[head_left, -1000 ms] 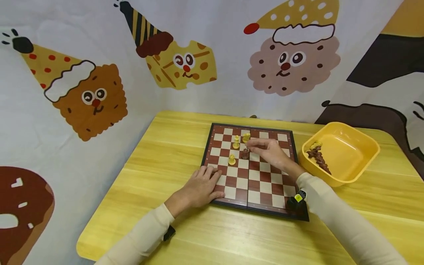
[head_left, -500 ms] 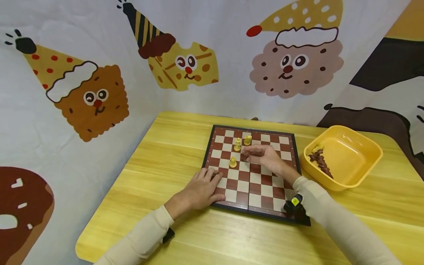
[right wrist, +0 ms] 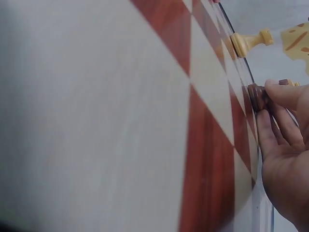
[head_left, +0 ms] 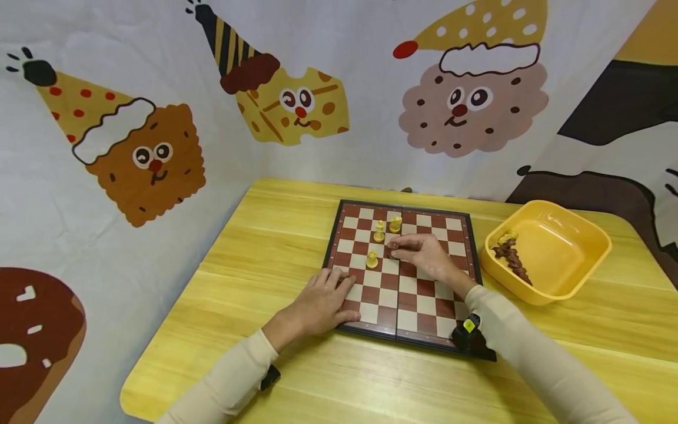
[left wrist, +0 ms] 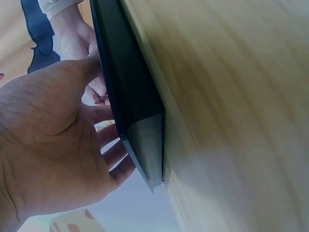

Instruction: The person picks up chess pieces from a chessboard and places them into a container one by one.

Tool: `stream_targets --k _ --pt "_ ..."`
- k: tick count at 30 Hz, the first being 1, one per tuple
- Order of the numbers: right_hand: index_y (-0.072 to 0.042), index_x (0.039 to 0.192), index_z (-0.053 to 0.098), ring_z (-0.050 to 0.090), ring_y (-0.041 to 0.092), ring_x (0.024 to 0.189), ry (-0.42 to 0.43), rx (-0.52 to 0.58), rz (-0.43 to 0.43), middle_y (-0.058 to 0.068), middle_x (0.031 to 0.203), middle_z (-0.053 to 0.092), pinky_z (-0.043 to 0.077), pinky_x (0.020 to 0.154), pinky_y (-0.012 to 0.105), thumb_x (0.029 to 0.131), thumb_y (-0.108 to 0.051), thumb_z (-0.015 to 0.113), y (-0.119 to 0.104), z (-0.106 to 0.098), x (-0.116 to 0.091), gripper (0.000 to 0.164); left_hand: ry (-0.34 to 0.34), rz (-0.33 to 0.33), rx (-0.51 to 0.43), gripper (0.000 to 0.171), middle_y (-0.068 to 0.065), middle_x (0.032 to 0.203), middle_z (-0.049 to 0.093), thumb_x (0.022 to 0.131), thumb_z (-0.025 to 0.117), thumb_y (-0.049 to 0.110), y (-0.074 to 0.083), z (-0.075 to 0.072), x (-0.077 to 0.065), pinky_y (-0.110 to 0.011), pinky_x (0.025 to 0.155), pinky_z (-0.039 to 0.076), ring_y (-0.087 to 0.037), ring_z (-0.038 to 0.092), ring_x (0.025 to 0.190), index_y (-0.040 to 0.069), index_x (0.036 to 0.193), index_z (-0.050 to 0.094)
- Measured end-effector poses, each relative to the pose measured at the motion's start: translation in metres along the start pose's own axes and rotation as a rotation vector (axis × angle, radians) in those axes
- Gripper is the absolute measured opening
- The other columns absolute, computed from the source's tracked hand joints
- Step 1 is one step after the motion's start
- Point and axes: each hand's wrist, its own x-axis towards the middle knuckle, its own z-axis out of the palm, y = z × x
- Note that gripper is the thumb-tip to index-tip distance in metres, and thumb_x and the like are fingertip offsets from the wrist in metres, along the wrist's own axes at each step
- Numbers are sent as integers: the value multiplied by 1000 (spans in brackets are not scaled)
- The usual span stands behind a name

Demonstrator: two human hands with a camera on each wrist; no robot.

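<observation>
On a brown-and-cream chessboard stands a dark brown chess piece, its base on or very near the squares. My right hand pinches it between thumb and fingertips, which cover much of it. Three yellow chess pieces are close by: a tall one behind and to the left, another behind it, and a shorter one to the front left. My left hand rests on the board's front left part, fingers spread over the edge. In the left wrist view its palm lies beside the board's dark side.
To the right of the board stands a yellow plastic tub with several brown chess pieces and some yellow ones at its left side. The board lies on a wooden table with a printed cloth behind it.
My right hand has come down from the top of the brown piece, and its fingertips now surround the piece. The left hand has stayed on the board. The head view has shifted slightly.
</observation>
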Motion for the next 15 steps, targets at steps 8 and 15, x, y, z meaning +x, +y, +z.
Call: stream_targets --k 8,15 --pt "0 114 75 70 24 100 -21 -5 44 11 108 74 56 81 29 93 -5 75 -6 -3 2 22 -7 -7 5 76 -15 143 41 99 58 54 1 -2 -1 -48 108 34 -31 39 125 2 152 44" --pt "-3 117 74 69 22 102 -2 -43 62 6 110 73 56 81 31 92 -16 78 -16 -15 3 28 -31 -17 -10 76 -16 145 41 99 57 55 1 -3 1 -47 108 34 -31 38 126 3 153 43"
